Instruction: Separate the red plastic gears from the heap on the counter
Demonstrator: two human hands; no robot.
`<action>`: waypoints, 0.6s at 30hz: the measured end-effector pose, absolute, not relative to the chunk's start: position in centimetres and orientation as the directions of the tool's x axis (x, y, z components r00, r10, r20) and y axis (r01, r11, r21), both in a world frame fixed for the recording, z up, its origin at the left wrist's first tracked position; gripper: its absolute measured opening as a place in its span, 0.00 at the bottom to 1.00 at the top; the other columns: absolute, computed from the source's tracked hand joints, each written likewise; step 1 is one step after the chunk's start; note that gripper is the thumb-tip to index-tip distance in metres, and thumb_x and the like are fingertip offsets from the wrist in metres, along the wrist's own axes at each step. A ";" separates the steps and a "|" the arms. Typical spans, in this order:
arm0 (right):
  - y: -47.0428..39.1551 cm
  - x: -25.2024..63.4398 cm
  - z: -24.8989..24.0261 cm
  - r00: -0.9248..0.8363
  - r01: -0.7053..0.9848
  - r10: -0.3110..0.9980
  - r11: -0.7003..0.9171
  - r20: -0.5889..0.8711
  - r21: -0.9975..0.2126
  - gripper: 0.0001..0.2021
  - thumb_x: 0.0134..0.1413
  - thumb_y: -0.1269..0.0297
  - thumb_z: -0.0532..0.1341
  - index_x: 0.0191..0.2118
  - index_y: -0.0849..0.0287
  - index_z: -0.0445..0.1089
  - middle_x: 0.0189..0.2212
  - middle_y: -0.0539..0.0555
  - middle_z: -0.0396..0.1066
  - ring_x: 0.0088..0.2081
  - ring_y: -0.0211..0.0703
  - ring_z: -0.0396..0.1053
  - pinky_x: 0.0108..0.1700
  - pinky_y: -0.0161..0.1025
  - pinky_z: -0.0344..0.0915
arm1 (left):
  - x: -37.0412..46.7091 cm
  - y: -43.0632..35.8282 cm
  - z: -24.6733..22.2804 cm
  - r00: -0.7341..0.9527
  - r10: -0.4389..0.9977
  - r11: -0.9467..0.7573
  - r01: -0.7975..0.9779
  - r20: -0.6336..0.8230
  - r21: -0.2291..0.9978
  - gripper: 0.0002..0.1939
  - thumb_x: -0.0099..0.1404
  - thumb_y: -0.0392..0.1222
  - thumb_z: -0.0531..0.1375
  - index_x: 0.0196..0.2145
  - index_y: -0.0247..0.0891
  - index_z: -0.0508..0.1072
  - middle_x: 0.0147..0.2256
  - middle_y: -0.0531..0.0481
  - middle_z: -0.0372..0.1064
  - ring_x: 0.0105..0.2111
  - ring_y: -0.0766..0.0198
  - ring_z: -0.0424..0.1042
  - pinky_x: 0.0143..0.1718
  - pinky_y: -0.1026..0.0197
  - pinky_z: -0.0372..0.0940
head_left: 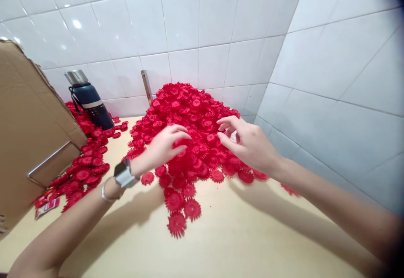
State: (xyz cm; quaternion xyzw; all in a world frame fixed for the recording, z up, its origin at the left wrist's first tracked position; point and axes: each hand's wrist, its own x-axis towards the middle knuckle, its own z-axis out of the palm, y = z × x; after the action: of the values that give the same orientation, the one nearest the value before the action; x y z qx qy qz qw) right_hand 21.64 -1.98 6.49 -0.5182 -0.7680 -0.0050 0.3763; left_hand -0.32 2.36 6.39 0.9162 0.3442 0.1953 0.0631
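Note:
A large heap of red, fringed, flower-like discs [192, 113] is piled on the pale tabletop against the tiled wall. Over the heap's left side is my left hand [167, 145], its thumb and curved fingers apart with nothing visibly held. Red discs under that hand look slightly blurred. My right hand [248, 141] hovers at the heap's right side, thumb and bent fingers spread apart, also holding nothing I can see. Several discs [176, 224] trail from the heap toward the front. A watch [124, 173] and a bracelet sit on my left wrist.
At left, a cardboard sheet or box side [31, 130] stands upright, with a metal frame [50, 160] by it. More red discs [83, 175] lie along its base. A dark blue thermos [91, 103] stands behind them. A small red-and-white packet [47, 207] lies near the front left.

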 end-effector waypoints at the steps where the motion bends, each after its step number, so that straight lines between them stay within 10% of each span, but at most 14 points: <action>1: -1.9 21.8 6.4 -0.175 0.803 0.799 0.454 0.575 -0.386 0.09 0.54 0.67 0.52 0.41 0.59 0.63 0.32 0.54 0.70 0.29 0.41 0.67 0.32 0.38 0.62 | -1.2 3.3 6.8 0.647 0.690 -0.722 0.648 0.324 0.245 0.14 0.61 0.40 0.55 0.44 0.36 0.69 0.53 0.41 0.56 0.53 0.52 0.55 0.54 0.51 0.52; 4: -2.1 22.3 6.3 -0.234 0.813 0.829 0.453 0.507 -0.365 0.07 0.54 0.68 0.52 0.38 0.60 0.64 0.32 0.55 0.69 0.31 0.43 0.66 0.33 0.38 0.61 | -3.3 3.8 7.7 0.584 0.761 -0.646 0.722 0.283 0.247 0.19 0.61 0.46 0.54 0.47 0.35 0.67 0.55 0.37 0.52 0.55 0.45 0.51 0.53 0.43 0.49; 10: -4.2 20.6 5.3 -0.675 0.623 0.707 0.698 0.209 -0.353 0.06 0.53 0.69 0.53 0.34 0.60 0.67 0.32 0.54 0.67 0.31 0.39 0.65 0.32 0.35 0.62 | -3.6 -3.5 7.5 0.739 0.660 -0.672 0.661 -0.135 0.334 0.26 0.51 0.45 0.63 0.49 0.45 0.66 0.46 0.47 0.64 0.41 0.56 0.67 0.41 0.59 0.64; 18: -4.9 15.6 1.3 -0.771 0.587 0.608 0.794 0.190 -0.160 0.06 0.53 0.71 0.54 0.33 0.60 0.68 0.31 0.54 0.69 0.29 0.38 0.66 0.28 0.33 0.60 | -2.5 -5.9 3.5 0.701 0.713 -0.660 0.687 -0.038 0.303 0.11 0.58 0.26 0.51 0.27 0.35 0.71 0.30 0.49 0.69 0.27 0.66 0.67 0.29 0.66 0.64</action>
State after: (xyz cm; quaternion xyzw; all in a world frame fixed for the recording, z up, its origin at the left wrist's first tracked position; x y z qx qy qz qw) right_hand 15.58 -4.92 1.30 -0.3180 -0.9398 0.0458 0.1167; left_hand -2.49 -5.91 3.47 0.9101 0.3846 0.0421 0.1486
